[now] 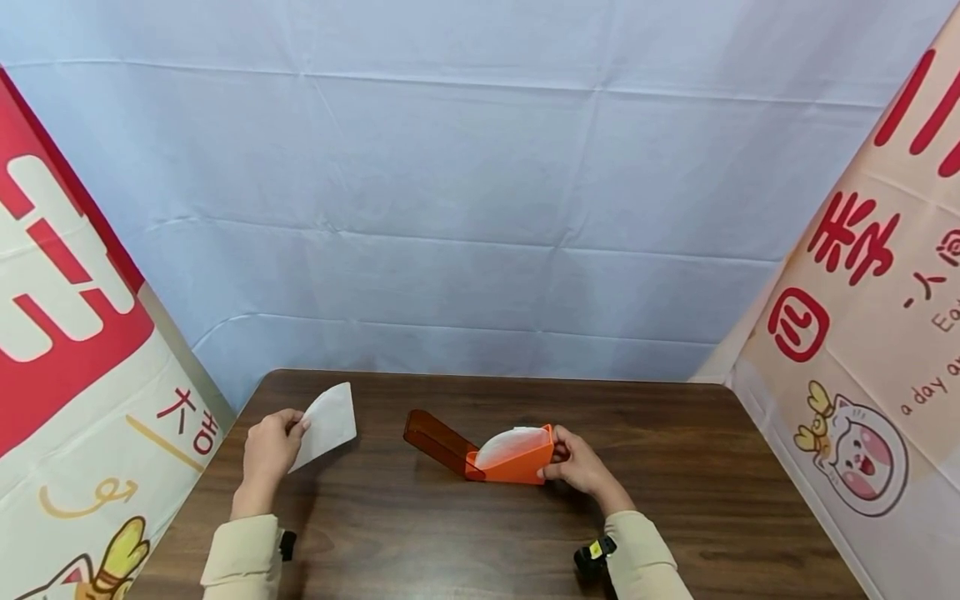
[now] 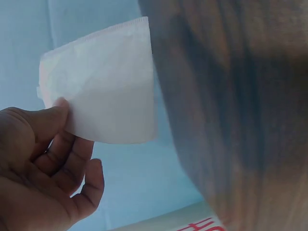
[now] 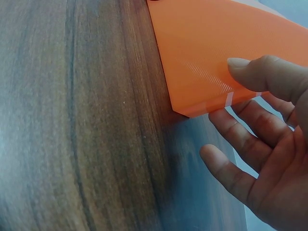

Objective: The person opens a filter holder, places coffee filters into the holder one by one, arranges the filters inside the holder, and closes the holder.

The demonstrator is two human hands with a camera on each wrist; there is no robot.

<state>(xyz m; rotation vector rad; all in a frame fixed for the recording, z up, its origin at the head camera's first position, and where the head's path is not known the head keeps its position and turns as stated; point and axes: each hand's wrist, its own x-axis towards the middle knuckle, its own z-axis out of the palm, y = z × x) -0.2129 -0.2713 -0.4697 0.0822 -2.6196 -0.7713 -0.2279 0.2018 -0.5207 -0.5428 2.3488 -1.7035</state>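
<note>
My left hand pinches a white paper coffee filter between thumb and fingers, raised over the table's left side. In the left wrist view the filter shows a crimped seam on one edge, and the thumb lies flat on its face. An orange filter box sits near the table's middle, its translucent brown lid swung out to the left. White filters stand up inside it. My right hand grips the box's right end, thumb on the orange side wall.
Everything is on a dark wood-grain table with rounded far corners. A pale blue cloth hangs behind it. Printed banners stand at the left and right. Each wrist wears a small black camera.
</note>
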